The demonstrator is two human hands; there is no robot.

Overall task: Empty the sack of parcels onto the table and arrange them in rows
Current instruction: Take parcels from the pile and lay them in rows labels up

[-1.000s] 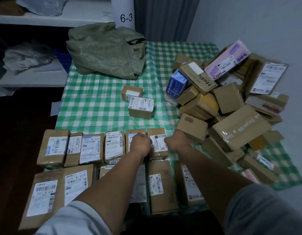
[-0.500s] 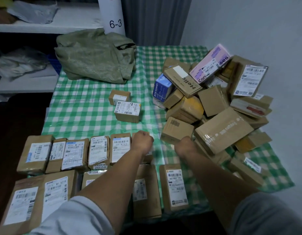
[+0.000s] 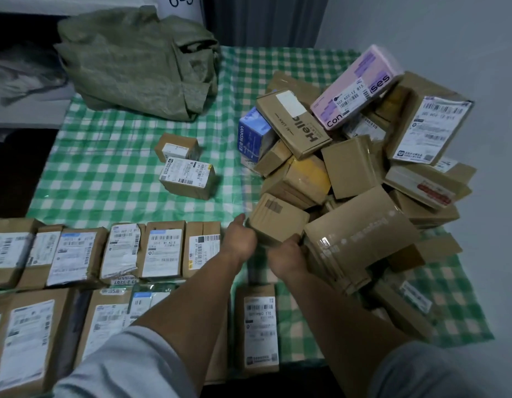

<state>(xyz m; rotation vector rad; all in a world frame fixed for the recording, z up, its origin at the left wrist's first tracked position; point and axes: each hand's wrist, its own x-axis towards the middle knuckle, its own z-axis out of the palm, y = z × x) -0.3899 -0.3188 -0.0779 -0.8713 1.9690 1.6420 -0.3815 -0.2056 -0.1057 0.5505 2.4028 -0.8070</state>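
Left hand and right hand have reached a cardboard box beside the pile, fingers curled round it, on the green-checked worktop.

Sack far left, parcel heap right, rows near left

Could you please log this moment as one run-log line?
left hand, right hand: holding small cardboard box | location: pile edge | rows: unfinished
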